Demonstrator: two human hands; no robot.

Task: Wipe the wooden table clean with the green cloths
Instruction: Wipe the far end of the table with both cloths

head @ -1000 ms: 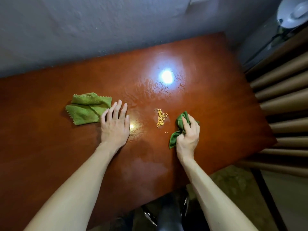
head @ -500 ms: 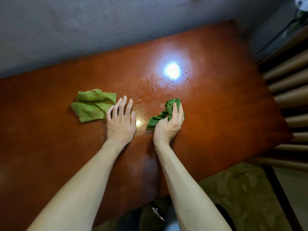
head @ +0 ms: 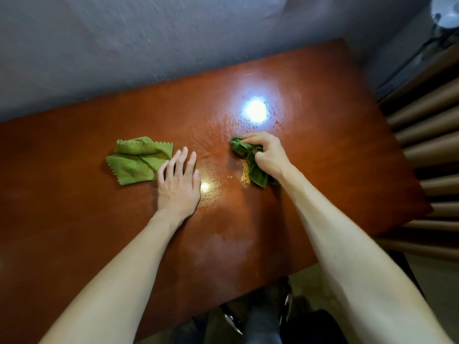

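Note:
The reddish-brown wooden table [head: 323,150] fills the view. My right hand [head: 269,153] grips a bunched dark green cloth [head: 255,170] and presses it onto the table's middle. A small heap of yellow crumbs [head: 244,173] lies right against the cloth's left edge, with a stray crumb a little further left. My left hand [head: 178,181] rests flat on the table with fingers spread and holds nothing. A second, lighter green cloth [head: 137,160] lies folded just left of that hand, touching its little finger.
A grey wall runs along the table's far edge. Tan horizontal slats [head: 432,145] stand close on the right, beyond the table's right edge. A bright lamp reflection [head: 255,111] glares on wet streaks behind the right hand. Dark legs and the floor show below the near edge.
My right hand has carried the dark cloth to the right and away from me, uncovering the yellow crumbs. My left hand and the lighter cloth stayed where they were.

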